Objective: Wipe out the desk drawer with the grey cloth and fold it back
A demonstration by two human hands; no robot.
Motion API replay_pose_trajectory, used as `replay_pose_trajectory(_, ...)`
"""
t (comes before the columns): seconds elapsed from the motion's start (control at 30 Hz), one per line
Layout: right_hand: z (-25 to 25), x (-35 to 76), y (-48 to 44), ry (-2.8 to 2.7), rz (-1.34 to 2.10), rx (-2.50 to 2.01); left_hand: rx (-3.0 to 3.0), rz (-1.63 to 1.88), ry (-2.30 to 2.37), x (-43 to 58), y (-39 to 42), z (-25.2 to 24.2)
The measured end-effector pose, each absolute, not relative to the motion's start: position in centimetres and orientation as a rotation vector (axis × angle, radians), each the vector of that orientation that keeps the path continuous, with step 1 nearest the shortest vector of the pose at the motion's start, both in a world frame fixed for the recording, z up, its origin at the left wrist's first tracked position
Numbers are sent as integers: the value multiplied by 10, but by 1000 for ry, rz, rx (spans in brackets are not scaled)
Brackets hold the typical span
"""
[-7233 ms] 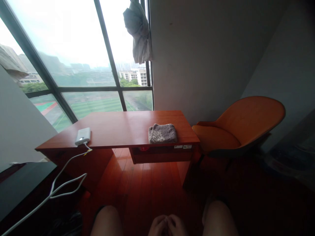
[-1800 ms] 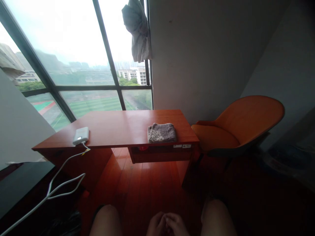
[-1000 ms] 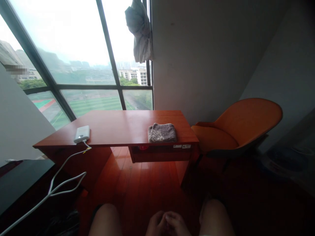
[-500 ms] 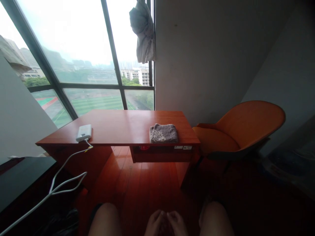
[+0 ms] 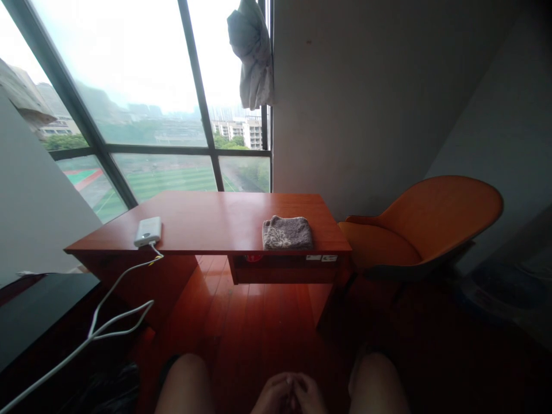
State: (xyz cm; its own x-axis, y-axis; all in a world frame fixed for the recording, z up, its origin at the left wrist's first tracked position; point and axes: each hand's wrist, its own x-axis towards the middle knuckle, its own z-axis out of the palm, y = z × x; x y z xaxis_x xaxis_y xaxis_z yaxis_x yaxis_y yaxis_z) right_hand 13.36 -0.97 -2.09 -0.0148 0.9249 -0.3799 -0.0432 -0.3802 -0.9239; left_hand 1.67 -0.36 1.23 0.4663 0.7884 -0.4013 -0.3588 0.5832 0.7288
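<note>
Low at the bottom of the view, my left hand [image 5: 274, 392] and my right hand [image 5: 307, 392] meet between my knees. Their fingers are curled in and the fingertips touch; I see nothing held in either one. The undersides of the fingers are dark and partly hidden. Beyond them, on the front edge of a reddish wooden desk [image 5: 207, 221], lies a folded grey-brown towel [image 5: 288, 233], apart from both hands. Further left on the desk sits a white power bank [image 5: 148, 231] with a white cable [image 5: 123, 270] plugged into it.
An orange chair [image 5: 440, 224] stands right of the desk. The cable hangs down across a dark surface [image 5: 38, 316] at the left. Under the desktop is an open shelf [image 5: 284, 270] holding a red item. Behind are windows [image 5: 142, 75] and a tied curtain [image 5: 252, 57].
My two hands have come closer together, so that their fingertips now meet. The towel, power bank and cable have stayed in place.
</note>
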Motion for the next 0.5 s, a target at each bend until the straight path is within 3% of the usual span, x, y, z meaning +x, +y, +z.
replay_pose_trajectory(0.5,-20,134,-11,-1052,1455,-1508,598,751,780,14,-2,13)
